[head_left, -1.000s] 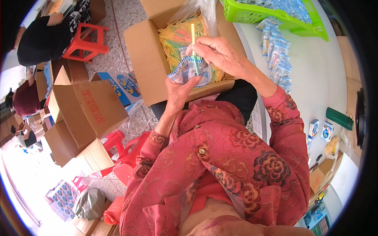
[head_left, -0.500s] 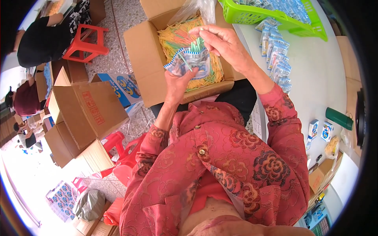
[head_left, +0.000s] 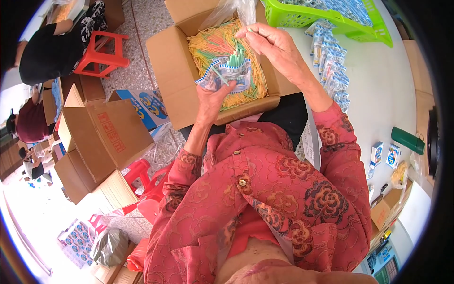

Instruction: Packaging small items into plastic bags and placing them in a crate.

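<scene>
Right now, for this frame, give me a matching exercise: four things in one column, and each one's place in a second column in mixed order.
Things:
1. small printed pouch
2. yellow and orange sticks
3. green basket
4. dark green bottle

Places:
A. lying on the white table at the far right
B. at the table's top edge, filled with blue packets
C. held up in the left hand
D. loose inside the open cardboard box

Pairs: 1-C, 2-D, 3-B, 4-A

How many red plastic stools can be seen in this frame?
2. One stool stands upper left, with a seated person on it. The other stool is lower, beside the closed cardboard boxes. More red plastic below it may be further stools; unclear.
</scene>
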### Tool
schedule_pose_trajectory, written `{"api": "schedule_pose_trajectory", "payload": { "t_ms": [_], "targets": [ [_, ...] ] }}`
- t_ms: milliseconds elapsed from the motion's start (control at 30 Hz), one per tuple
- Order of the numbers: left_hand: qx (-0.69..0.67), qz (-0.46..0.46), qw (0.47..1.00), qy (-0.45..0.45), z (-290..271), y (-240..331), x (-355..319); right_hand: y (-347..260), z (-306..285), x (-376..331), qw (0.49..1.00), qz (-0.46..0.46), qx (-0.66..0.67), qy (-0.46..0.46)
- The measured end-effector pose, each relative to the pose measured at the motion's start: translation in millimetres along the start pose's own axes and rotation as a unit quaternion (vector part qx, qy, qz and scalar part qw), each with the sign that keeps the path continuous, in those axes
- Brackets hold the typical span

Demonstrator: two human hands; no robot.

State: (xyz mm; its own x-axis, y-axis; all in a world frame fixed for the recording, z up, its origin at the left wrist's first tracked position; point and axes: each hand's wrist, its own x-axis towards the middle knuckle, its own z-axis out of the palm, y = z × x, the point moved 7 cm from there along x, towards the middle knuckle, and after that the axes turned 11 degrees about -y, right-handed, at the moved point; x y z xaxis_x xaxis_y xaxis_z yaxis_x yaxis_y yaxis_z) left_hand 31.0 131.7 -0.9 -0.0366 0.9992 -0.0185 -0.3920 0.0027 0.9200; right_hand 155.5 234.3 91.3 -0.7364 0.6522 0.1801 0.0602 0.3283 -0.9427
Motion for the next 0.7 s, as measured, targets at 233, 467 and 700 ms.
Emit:
{"api": "schedule_pose_trajectory", "payload": {
  "t_ms": [233, 467, 700],
  "targets": [
    [0.001, -0.009, 1.0, 0.001, -1.1, -2.9, 0.0, -11.0, 16.3, -16.2, 0.997, 0.074, -0.032, -0.02],
    [0.035, 0.012, 0.999, 0.034, -1.8, -10.1, -1.3, -25.2, 62.8, -19.6, 0.922, -0.044, -0.384, 0.011],
    [0.08, -0.017, 0.995, 0.057, -4.8, -17.6, -5.7, -14.8, 61.9, -17.0, 0.936, -0.013, -0.35, 0.021]
  ]
}}
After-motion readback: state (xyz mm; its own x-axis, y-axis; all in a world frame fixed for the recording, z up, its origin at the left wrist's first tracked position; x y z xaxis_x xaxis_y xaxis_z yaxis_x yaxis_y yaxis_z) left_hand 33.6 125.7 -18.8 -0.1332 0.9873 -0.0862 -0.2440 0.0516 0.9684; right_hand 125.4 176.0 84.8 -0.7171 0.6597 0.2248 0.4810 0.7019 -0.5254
